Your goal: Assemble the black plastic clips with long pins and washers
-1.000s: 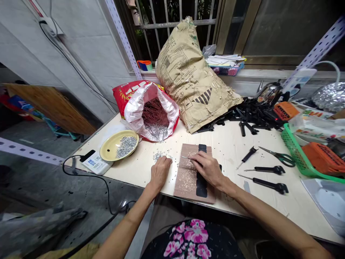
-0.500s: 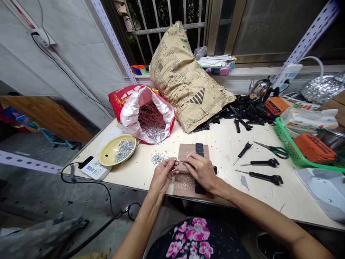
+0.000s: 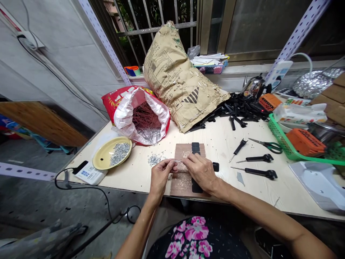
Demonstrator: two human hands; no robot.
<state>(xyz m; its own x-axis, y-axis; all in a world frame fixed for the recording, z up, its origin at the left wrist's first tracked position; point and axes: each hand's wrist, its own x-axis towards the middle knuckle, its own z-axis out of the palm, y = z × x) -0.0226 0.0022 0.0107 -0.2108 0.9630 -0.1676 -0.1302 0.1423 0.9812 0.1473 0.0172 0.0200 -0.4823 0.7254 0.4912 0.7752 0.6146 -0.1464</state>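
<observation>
Pinched fingertips of my left hand [image 3: 161, 175] and my right hand [image 3: 201, 173] meet at a thin metal rod [image 3: 178, 160], which spans the small gap between them. Whether a washer is on it is too small to tell. Below the hands lies a brown board [image 3: 180, 187] strewn with pale crumbs, with black pads [image 3: 197, 186] in a column along it. A black end piece [image 3: 215, 167] shows just past my right hand; what it belongs to is hidden. Beside my left hand is a loose pile of small metal washers [image 3: 154, 159].
A yellow dish [image 3: 101, 147] holds more washers. Behind it, a red-and-white sack [image 3: 122, 118] of thin rods leans against a large paper sack [image 3: 185, 82]. Black-handled tools [image 3: 258, 173], scissors [image 3: 272, 146] and a green basket [image 3: 285, 149] occupy the right; black parts [image 3: 237, 108] are heaped behind.
The view has shifted slightly to the right. My fingers have moved a little along the thin rod, and both hands remain close together over the board.
</observation>
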